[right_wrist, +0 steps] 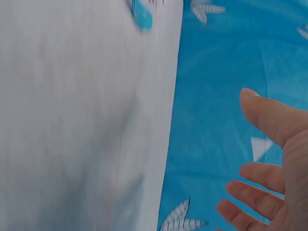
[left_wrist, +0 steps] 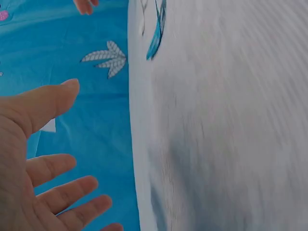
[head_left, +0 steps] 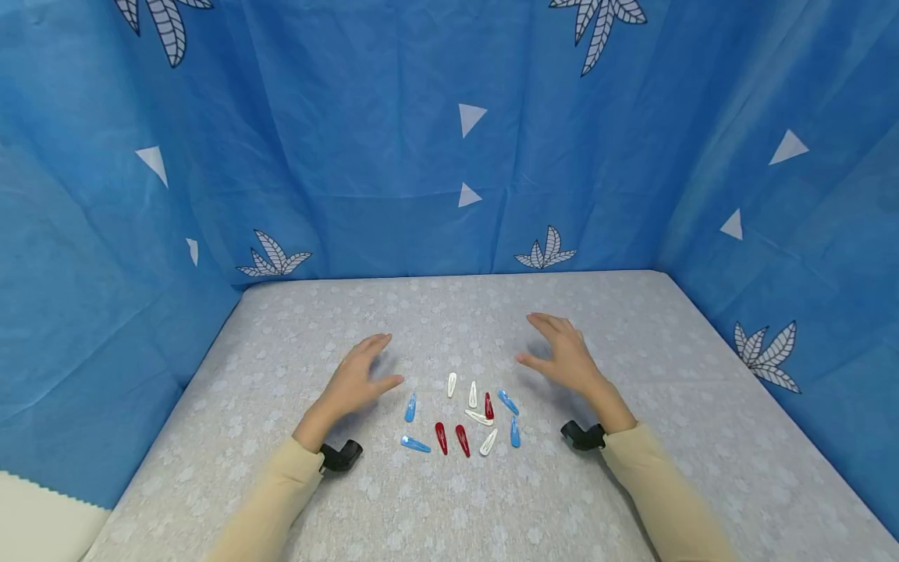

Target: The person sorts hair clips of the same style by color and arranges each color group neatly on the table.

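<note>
Several snap hair clips lie scattered on the table between my hands in the head view: blue clips such as one at the left [head_left: 410, 407], red clips [head_left: 441, 439], and white clips [head_left: 452, 384]. My left hand [head_left: 354, 380] hovers over the cloth left of the group, thumb spread from the fingers, holding nothing. To the right of the clips, my right hand [head_left: 565, 355] is held up the same way, its palm turned inward and bare. Each wrist view catches a blue clip near its top edge, the left one [left_wrist: 155, 41] and the right one [right_wrist: 143, 17].
A pale floral cloth covers the table [head_left: 435, 515]. Blue curtains [head_left: 393, 140] with white leaves and triangles stand at the back and both sides. A black wrist camera [head_left: 342, 456] is strapped to the left wrist, another [head_left: 583, 435] to the right.
</note>
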The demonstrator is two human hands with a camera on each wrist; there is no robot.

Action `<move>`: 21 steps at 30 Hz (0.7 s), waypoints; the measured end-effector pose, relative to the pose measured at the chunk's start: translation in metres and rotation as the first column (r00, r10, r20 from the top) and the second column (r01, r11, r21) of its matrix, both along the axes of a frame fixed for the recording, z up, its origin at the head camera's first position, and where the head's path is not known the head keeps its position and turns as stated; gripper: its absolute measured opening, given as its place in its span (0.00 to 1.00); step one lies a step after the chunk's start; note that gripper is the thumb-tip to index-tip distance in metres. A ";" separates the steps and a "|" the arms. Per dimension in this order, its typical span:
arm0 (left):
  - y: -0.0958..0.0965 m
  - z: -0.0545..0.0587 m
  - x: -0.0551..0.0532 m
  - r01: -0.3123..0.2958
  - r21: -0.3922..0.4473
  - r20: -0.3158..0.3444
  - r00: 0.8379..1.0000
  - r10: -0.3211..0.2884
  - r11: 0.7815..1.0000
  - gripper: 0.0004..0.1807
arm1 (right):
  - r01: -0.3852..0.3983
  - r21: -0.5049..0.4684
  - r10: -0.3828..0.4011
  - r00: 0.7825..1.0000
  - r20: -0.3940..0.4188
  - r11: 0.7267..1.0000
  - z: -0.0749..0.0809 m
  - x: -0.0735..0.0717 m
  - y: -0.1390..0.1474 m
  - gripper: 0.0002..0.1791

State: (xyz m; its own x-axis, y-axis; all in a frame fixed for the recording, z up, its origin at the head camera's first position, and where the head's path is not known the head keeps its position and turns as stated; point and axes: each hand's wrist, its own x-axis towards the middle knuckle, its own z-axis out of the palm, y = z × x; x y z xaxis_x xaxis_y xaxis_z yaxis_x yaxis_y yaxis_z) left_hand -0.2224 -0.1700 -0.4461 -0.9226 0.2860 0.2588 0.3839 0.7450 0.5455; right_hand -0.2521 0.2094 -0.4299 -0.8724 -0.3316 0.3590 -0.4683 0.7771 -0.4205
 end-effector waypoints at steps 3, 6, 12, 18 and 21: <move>0.011 0.000 -0.002 0.039 0.032 0.041 0.998 -0.040 0.999 0.42 | -0.041 -0.014 0.041 0.999 0.008 0.999 -0.003 0.004 -0.013 0.40; 0.023 -0.001 -0.004 0.083 0.064 0.058 0.995 -0.087 0.994 0.41 | -0.107 -0.041 0.108 0.994 0.029 0.993 -0.006 0.008 -0.026 0.37; 0.044 -0.004 -0.010 0.147 0.116 0.090 0.983 -0.157 0.982 0.39 | -0.209 -0.094 0.220 0.966 0.137 0.973 -0.014 0.016 -0.047 0.33; 0.059 -0.009 -0.013 0.151 0.186 0.174 0.968 -0.184 0.971 0.38 | -0.232 -0.092 0.246 0.949 0.197 0.968 -0.019 0.019 -0.057 0.31; 0.064 -0.012 -0.014 0.147 0.215 0.205 0.960 -0.192 0.965 0.37 | -0.238 -0.085 0.250 0.949 0.193 0.968 -0.022 0.019 -0.059 0.30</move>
